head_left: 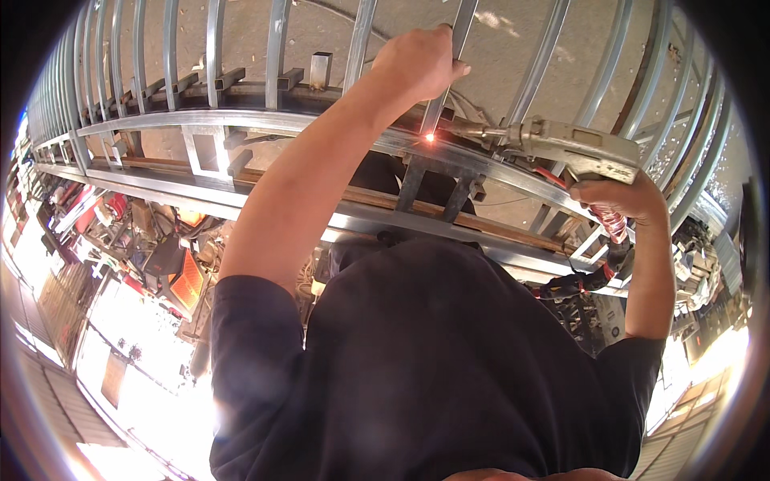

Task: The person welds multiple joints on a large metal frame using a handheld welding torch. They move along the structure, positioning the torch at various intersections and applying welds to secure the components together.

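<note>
My left hand (417, 64) is closed around an upright square metal bar (437, 103) of a railing frame, a little above where the bar meets the horizontal rail (273, 121). My right hand (626, 198) grips the handle of a grey welding gun (573, 146) from the right. The gun's narrow nozzle points left toward the foot of that bar. A bright red-orange glow (430, 137) shines at the joint between bar and rail. Red-and-black wrapped cable (589, 280) hangs below the handle.
More upright bars (215, 48) run along the frame on both sides. Short square tube pieces (320, 70) stand or lie by the rail. A second rail (192, 202) runs nearer my body. Cluttered tools and an orange-and-black object (186, 279) lie at the left.
</note>
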`<state>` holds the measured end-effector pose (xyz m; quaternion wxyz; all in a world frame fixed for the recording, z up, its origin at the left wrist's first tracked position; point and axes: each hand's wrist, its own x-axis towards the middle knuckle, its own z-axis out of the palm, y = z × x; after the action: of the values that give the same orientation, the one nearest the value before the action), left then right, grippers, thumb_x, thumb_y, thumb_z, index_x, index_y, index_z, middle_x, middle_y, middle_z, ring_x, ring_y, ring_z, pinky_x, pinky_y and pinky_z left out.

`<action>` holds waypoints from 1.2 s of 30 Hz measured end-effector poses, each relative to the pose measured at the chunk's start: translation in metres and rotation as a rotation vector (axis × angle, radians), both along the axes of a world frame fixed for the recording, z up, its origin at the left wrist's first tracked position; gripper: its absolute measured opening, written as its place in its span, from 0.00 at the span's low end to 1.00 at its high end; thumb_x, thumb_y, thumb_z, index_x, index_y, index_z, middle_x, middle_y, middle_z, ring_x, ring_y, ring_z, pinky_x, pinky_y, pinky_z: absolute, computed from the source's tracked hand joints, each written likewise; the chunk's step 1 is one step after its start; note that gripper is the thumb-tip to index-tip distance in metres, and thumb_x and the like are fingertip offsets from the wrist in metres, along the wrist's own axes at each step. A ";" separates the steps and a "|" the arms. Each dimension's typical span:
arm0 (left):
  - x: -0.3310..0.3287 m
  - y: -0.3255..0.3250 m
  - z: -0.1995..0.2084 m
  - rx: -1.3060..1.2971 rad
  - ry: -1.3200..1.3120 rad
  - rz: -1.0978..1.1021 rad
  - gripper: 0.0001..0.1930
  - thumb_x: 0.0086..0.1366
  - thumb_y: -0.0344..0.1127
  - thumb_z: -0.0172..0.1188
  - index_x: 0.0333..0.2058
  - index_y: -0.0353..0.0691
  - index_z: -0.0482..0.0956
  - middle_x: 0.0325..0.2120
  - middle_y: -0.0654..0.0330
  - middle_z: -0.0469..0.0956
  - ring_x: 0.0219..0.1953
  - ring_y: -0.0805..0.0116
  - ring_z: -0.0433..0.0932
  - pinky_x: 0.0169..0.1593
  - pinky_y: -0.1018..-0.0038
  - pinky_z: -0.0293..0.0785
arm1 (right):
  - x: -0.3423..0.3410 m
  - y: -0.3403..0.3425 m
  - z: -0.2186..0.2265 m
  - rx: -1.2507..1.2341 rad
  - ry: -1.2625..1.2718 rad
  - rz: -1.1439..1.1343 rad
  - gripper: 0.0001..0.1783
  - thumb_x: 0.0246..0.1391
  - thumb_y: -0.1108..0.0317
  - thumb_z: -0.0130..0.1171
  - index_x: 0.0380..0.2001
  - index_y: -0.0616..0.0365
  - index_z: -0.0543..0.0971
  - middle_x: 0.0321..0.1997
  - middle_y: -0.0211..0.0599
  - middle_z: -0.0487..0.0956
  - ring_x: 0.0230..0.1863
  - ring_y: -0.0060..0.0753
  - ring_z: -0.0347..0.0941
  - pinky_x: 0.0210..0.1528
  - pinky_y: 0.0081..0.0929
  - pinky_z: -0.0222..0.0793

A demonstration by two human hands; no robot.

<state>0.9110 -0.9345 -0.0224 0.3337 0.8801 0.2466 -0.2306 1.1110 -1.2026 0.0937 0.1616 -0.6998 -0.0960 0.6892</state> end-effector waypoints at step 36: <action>-0.301 -0.148 -0.009 0.418 -0.284 0.195 0.26 0.61 0.46 0.67 0.57 0.48 0.80 0.46 0.60 0.76 0.48 0.57 0.74 0.55 0.57 0.66 | -0.032 0.030 -0.001 -0.013 0.007 0.129 0.35 0.46 0.65 0.76 0.59 0.63 0.78 0.48 0.40 0.84 0.46 0.32 0.81 0.49 0.31 0.79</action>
<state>0.6101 -1.0825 -0.0315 0.1965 0.9255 0.3234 -0.0156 1.0792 -1.1730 0.0930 0.1126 -0.6907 -0.1359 0.7013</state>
